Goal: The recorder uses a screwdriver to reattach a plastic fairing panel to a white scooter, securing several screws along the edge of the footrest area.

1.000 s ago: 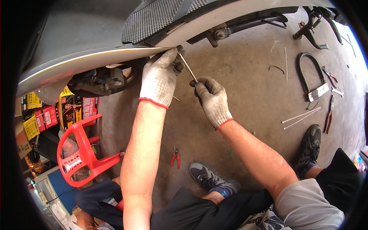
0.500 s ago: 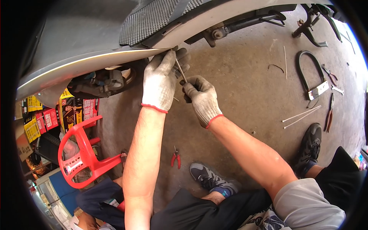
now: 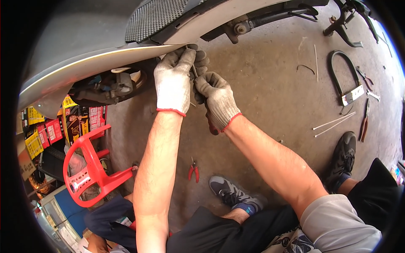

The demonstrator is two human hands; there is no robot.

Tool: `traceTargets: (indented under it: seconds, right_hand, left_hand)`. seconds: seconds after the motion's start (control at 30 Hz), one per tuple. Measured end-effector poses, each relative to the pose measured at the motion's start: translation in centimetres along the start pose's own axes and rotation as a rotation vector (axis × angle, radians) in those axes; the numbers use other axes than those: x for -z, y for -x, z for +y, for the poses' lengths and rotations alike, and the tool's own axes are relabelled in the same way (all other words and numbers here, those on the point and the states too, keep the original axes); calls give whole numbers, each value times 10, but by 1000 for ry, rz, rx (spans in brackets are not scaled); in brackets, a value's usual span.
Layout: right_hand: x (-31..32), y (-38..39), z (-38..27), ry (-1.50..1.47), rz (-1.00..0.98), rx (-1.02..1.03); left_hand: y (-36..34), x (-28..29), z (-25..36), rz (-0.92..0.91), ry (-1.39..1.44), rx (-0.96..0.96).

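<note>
Both my hands wear pale knit gloves with red cuffs and grey palms. My left hand (image 3: 175,76) is closed at the lower edge of the scooter's pale body panel (image 3: 126,54), its fingers curled around that edge. Just to its right and nearer me, my right hand (image 3: 216,95) grips a screwdriver (image 3: 214,127), whose dark red handle end shows below the palm. The thin metal shaft slants up past my left fingers to the panel edge. Its tip is hidden among the glove fingers.
Red-handled cutters (image 3: 193,171) lie on the concrete near my shoe (image 3: 236,194). At right are a black U-lock (image 3: 335,76), pliers (image 3: 364,120), a wrench (image 3: 373,96) and white cable ties (image 3: 335,124). A red plastic stool (image 3: 97,168) stands left, beside another person's leg (image 3: 107,215) and stacked boxes (image 3: 52,130).
My right hand has moved slightly up and left, closer to the left hand, and turned so the screwdriver's handle end now shows. My left hand has shifted slightly up with the panel edge.
</note>
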State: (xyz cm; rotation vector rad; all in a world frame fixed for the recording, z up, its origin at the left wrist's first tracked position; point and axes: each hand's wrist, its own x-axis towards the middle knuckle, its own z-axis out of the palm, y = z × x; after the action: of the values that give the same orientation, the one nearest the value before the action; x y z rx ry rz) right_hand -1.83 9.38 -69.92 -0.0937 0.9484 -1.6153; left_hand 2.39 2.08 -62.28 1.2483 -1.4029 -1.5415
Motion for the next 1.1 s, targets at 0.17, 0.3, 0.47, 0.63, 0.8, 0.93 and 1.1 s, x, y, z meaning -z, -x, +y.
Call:
traceTargets:
  seconds: [0.17, 0.3, 0.47, 0.63, 0.8, 0.93, 1.1]
  right_hand:
    - [9, -1, -4, -48, -122, -91]
    - [3, 5, -11, -38, -69, -58]
    - [-1, 0, -5, 25, -32, 2]
    - [7, 5, -16, -78, -134, -130]
    - [-2, 10, -16, -155, -147, -164]
    - [-5, 10, -19, -77, -109, -140]
    - [0, 10, -16, -125, -101, -138]
  left_hand:
    - [0, 4, -1, -18, 58, -6]
    - [1, 0, 1, 5, 24, -7]
    - [2, 2, 2, 19, 21, 8]
    - [0, 3, -1, -35, 71, 7]
    - [-2, 17, 2, -101, 285, 53]
    - [-10, 27, 8, -90, 653, 137]
    - [-12, 24, 6, -120, 810, 219]
